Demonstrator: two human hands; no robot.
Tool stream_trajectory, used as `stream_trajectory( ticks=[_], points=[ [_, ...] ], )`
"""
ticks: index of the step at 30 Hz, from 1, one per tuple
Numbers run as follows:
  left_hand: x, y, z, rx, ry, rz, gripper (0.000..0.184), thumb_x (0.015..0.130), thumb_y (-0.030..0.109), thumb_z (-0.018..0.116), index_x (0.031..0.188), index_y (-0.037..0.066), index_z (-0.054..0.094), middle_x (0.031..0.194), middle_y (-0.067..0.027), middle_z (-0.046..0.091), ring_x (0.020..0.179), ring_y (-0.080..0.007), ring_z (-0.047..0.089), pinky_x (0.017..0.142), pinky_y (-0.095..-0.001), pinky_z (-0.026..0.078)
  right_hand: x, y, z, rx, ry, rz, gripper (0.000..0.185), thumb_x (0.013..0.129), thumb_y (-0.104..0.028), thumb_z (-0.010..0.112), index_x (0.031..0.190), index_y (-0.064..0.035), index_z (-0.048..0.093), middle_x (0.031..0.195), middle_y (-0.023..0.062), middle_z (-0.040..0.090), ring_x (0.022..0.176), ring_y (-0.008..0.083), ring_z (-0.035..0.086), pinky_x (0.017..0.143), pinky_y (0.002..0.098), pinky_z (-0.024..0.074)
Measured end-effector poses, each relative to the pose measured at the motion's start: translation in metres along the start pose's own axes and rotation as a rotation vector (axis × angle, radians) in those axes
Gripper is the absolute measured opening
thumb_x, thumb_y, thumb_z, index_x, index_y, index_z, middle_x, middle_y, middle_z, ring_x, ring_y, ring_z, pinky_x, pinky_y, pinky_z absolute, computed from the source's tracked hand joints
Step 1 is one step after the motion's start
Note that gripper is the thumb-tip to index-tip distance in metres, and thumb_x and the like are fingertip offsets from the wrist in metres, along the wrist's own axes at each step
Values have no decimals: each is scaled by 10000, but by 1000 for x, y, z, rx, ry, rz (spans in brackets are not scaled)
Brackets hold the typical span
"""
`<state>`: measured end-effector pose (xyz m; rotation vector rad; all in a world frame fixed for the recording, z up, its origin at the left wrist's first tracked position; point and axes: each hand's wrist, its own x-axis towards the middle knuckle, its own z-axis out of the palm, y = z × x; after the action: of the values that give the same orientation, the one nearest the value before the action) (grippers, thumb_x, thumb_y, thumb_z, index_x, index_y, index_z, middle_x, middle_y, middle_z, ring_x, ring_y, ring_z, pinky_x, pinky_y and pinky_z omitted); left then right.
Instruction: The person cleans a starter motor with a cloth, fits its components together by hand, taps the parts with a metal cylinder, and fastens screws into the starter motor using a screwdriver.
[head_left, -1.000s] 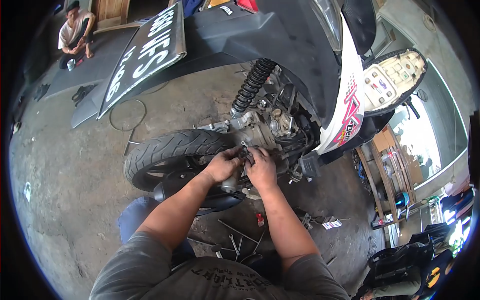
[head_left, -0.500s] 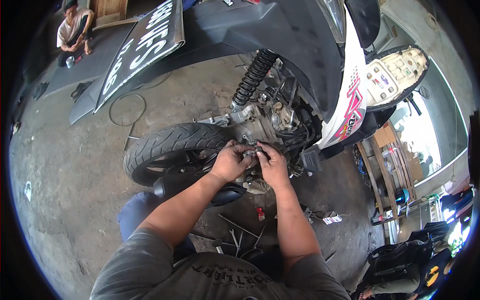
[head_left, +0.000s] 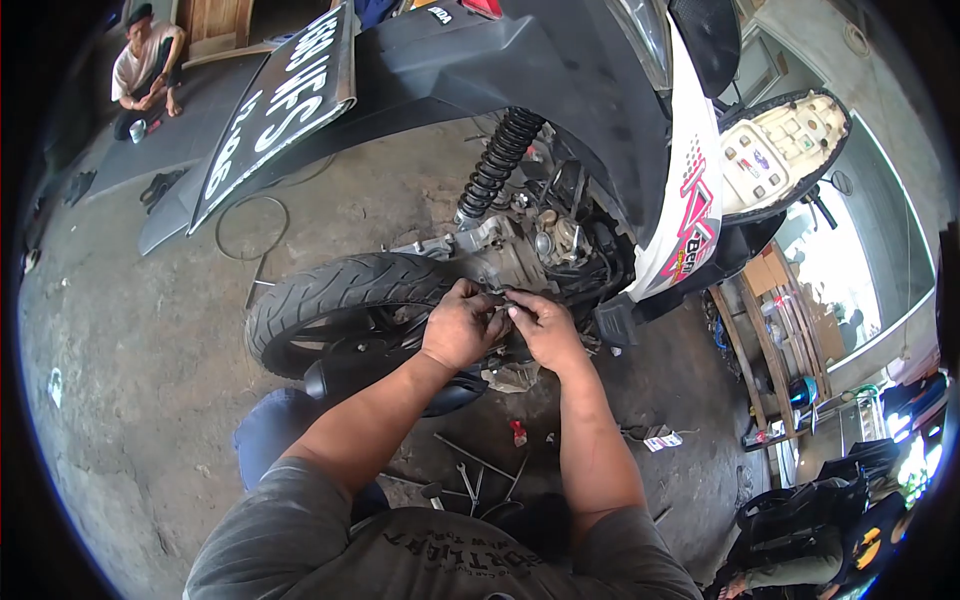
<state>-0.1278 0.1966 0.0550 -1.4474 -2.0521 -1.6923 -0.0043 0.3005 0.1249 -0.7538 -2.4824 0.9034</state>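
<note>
My left hand (head_left: 462, 328) and my right hand (head_left: 542, 330) meet at the side of a scooter, fingertips pinched together around something small that I cannot make out. Both hands are closed. Just beyond them is the exposed engine (head_left: 510, 258) with its grimy metal casing and hoses. The rear wheel's tyre (head_left: 300, 292) lies to the left of my left hand. Above the engine rises a black coil shock absorber (head_left: 500, 160). A dark footpeg (head_left: 617, 320) sticks out to the right of my right hand.
Wrenches (head_left: 470, 486) and rods lie on the floor below my arms, near a small red packet (head_left: 518, 432). A wire ring (head_left: 252, 228) rests left of the scooter. Another person (head_left: 148, 68) sits at the far upper left. A wooden rack (head_left: 758, 340) stands at right.
The view has shifted slightly, so the scooter sits a little further left. My hands stay together at the engine, with small shifts of the fingers.
</note>
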Motion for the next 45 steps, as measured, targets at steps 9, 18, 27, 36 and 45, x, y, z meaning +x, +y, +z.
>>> stream_trajectory(
  ticks=[9,18,27,36,45],
  points=[
    [0,0,7,45,-29,30,178,803,206,736,913,67,729,899,-98,599,702,-296,591,621,-373,521,1,2,7,-67,84,-2,239,925,-174,630,1053,8,717,944,137,750,787,283,674,744,344,531],
    [0,-16,13,61,-218,2,238,859,289,675,1003,109,733,1049,-132,638,840,-346,640,710,-406,556,4,6,9,-57,100,164,224,916,-164,647,1023,20,717,816,110,735,683,242,636,671,338,508],
    [7,-2,-2,76,-202,-47,242,871,281,666,1010,93,730,1041,-148,646,872,-362,642,745,-430,549,2,29,16,217,144,8,199,910,-139,665,1011,22,726,885,71,739,768,163,639,722,269,504],
    [-19,-28,19,-99,-237,-250,223,910,241,657,985,39,713,981,-137,670,751,-302,603,679,-375,517,-3,19,16,219,127,85,201,895,-124,692,1037,13,731,896,73,737,771,164,645,730,256,506],
    [-13,12,-32,-373,-490,-687,281,954,251,616,1075,6,681,983,-130,676,812,-233,595,762,-326,499,-54,14,10,391,161,318,273,870,-194,752,1045,14,726,841,56,705,693,126,584,675,230,478]
  ],
)
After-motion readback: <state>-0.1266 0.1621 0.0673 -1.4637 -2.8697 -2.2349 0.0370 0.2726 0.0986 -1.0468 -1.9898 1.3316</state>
